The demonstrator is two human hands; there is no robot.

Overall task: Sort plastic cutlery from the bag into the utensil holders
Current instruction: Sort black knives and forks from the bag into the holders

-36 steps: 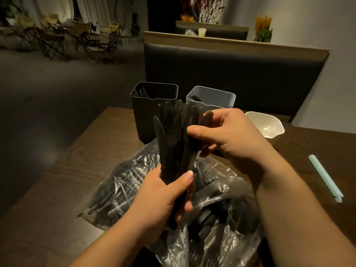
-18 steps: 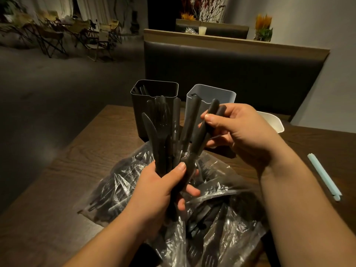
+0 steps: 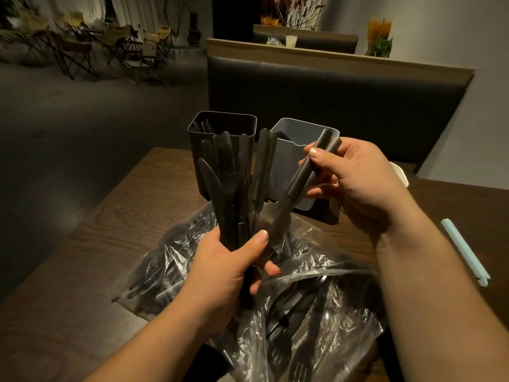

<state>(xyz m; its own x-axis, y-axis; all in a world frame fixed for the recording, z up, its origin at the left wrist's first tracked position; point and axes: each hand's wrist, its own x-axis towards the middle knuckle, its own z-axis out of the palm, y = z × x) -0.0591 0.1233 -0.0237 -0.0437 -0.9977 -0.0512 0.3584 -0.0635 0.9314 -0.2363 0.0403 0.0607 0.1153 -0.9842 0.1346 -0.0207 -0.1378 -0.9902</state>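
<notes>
"What is the left hand (image 3: 225,274) doing?"

"It's low in the middle of the frame, clenched round the lower ends of a fanned bundle of black cutlery (image 3: 237,188). A knife (image 3: 210,177) with a toothed edge stands at the left of the fan."

"And the right hand (image 3: 355,186)?"

"Right of centre, pinching two dark handles (image 3: 305,172) between thumb and fingers. They slant down and left, and their lower ends reach the bundle."

"Where's the rest of the cutlery?"

"In the clear bag (image 3: 303,312) across the bottom of the frame, lying on the wooden table (image 3: 124,216) beneath both hands."

"The holders?"

"Centre frame, behind the bundle. The black holder (image 3: 223,128) is on the left with a few pieces inside, and the grey holder (image 3: 289,161) is just beside it on the right. A pale blue stick (image 3: 465,252) lies at the right edge."
</notes>
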